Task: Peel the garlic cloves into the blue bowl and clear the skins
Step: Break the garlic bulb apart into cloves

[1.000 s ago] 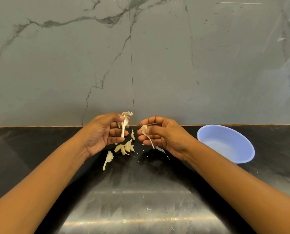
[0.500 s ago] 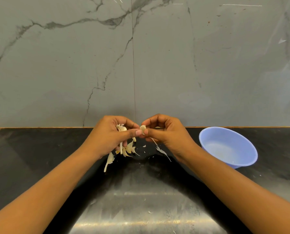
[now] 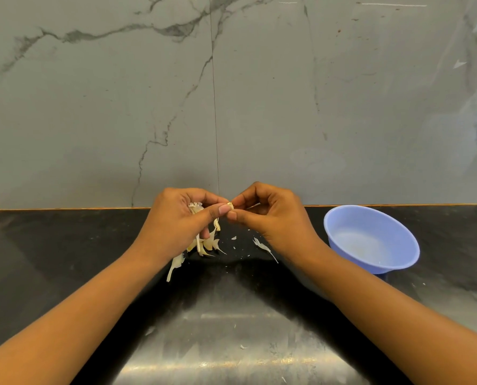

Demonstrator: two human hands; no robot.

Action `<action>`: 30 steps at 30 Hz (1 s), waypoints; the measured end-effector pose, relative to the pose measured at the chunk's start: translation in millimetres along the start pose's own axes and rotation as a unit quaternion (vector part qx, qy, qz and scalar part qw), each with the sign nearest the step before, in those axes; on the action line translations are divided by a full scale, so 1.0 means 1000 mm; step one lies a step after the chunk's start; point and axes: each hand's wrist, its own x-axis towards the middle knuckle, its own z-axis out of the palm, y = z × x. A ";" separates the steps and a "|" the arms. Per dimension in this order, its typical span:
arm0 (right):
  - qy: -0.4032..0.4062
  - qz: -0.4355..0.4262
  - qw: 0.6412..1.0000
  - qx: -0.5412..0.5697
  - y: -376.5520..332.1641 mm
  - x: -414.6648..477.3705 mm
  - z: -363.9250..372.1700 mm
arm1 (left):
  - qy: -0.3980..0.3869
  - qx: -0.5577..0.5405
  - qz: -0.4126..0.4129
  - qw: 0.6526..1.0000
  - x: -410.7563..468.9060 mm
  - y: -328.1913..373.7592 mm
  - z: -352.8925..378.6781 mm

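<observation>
My left hand [image 3: 176, 223] and my right hand [image 3: 270, 215] meet above the black counter. Both pinch a small pale garlic clove [image 3: 229, 205] between thumb and fingertips. My left hand also holds the garlic stem with papery skin [image 3: 195, 208] in its curled fingers. Loose garlic skins [image 3: 208, 244] lie on the counter under my left hand, and one longer piece of skin [image 3: 176, 266] lies nearer me. Another thin skin strip [image 3: 262, 247] lies below my right hand. The blue bowl [image 3: 398, 262] stands to the right and looks empty.
The black counter [image 3: 65, 245] runs across the view, with a grey marble wall [image 3: 259, 107] right behind it. Small skin flecks are scattered near the front, around the shiny patch [image 3: 231, 357].
My hands have come together from apart. The right hand's clove is now pinched by both hands, and its hanging skin strip no longer shows. The left hand's stem has dropped lower.
</observation>
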 end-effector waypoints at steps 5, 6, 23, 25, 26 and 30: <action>0.014 0.016 0.996 0.084 0.003 0.000 0.003 | 0.012 -0.019 0.023 0.999 -0.001 0.000 0.003; 0.018 0.018 0.995 0.101 0.003 -0.001 0.005 | 0.016 -0.027 0.023 0.999 -0.001 -0.001 0.003; -0.045 0.133 0.949 0.282 0.001 0.005 -0.004 | -0.043 -0.217 -0.092 0.971 0.003 -0.006 0.005; -0.043 0.141 0.945 0.291 0.002 0.005 -0.004 | -0.052 -0.223 -0.094 0.969 0.002 -0.005 0.006; -0.044 0.143 0.947 0.285 0.002 0.005 -0.004 | -0.051 -0.224 -0.092 0.969 0.002 -0.005 0.007; -0.035 0.140 0.971 0.192 0.003 0.005 -0.006 | -0.024 -0.177 -0.065 0.982 0.000 -0.004 0.008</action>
